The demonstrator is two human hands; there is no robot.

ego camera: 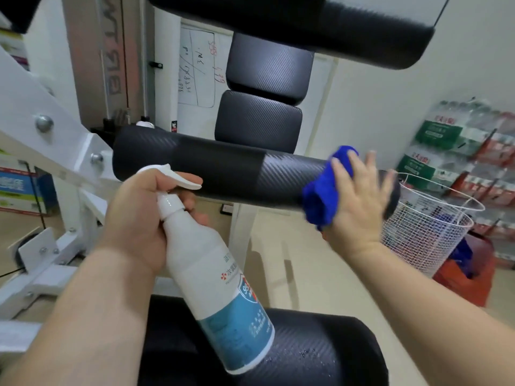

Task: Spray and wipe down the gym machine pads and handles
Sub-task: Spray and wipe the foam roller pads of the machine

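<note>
Gripping the spray bottle (217,288) round its neck with the left hand (136,215), at about 7 o'clock, with the forefinger laid along the white trigger and the nozzle turned toward the roller pad (223,171); held ready, most likely, for another squirt without setting anything down. Pressing a blue cloth (323,196) against the right end of that roller with the right hand (359,201), at 3 o'clock, with flat, spread fingers and no clench; probably done to spread the pressure over the curved surface and let the cloth slide round it. Blurred just there, so hard to say how much cloth sits under the palm.

Impossible to judge how full the bottle is through its opaque white wall.

Lying at 6 o'clock, under the bottle's base: a seat pad (320,352) with small droplets on its right part, seemingly sprayed and not yet wiped. Standing at 12 o'clock behind the roller: two back pads (257,118), and above them a long top pad (320,32), with no wet marks to be made out.

Sitting on the floor at 4 o'clock, just past the roller's end: a white wire basket (426,227), handy perhaps for cloths, though unclear as to contents. Behind it, an orange bag (468,280) with something dark blue at its mouth. Stacked by the wall at 2 o'clock: wrapped packs of bottles (459,140)
</note>
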